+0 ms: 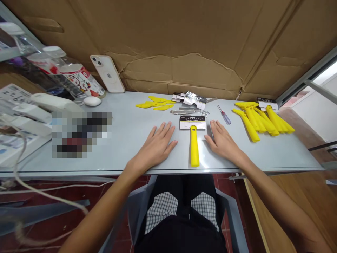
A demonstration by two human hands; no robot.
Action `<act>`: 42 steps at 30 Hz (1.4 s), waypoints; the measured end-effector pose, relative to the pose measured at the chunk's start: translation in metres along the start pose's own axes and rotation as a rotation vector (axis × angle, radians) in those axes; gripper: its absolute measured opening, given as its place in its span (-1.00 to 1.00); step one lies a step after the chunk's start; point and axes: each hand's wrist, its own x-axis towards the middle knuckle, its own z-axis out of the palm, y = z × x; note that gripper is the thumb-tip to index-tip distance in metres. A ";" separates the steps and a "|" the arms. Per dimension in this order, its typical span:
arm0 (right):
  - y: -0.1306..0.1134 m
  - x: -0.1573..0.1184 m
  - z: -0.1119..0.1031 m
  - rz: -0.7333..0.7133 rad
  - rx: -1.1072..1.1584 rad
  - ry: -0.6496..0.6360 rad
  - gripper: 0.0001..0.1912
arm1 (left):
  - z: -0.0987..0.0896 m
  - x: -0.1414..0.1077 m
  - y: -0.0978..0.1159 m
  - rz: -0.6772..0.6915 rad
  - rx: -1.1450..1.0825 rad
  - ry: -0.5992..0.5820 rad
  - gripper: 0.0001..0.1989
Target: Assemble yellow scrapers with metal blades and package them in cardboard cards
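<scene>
Note that a block of mosaic at the left of the frame covers the items on the table [126,140] there; you cannot identify them. The bottles [81,79] at the upper left overlap one another, and the left edge cuts off the white boxes [23,131] below them. In the pile of yellow handles [265,122] at the right, the upper pieces cover parts of the lower ones, so an exact count cannot be made. The small screws [204,113] above centre are too small to tell apart, and the metal strips [184,112] beside them partly overlap.

Both of your forearms enter from the lower corners and angle inward. Your left hand [158,146] lies palm down on the table, its fingers spread and its thumb pointing toward the centre. Your right hand [223,140] also lies palm down, its fingers pressed close together and its thumb set apart. Neither hand grips anything.

The single yellow handle [194,149] is between your hands, just right of centre, its upper end over a black-and-white card [186,123]. A screwdriver [224,116] lies near your right fingertips.
</scene>
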 end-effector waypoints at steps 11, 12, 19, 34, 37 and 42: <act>-0.013 -0.004 0.002 0.077 -0.136 -0.149 -0.11 | 0.009 -0.001 0.004 0.017 0.025 0.013 -0.36; -0.013 -0.004 0.003 0.075 -0.137 -0.151 -0.11 | 0.010 -0.002 0.004 0.015 0.021 0.019 -0.36; -0.008 -0.004 0.007 0.069 -0.140 -0.113 -0.10 | 0.010 -0.001 0.006 0.027 0.012 0.027 -0.35; -0.042 0.011 -0.025 0.188 -0.057 0.049 -0.40 | 0.011 0.000 0.005 0.027 0.020 0.040 -0.36; -0.079 0.024 -0.034 0.234 -0.088 0.060 -0.44 | 0.010 0.000 0.005 0.036 0.035 0.036 -0.35; -0.113 0.037 -0.032 0.156 -0.196 -0.084 -0.61 | 0.007 0.001 0.006 0.025 0.067 0.023 -0.34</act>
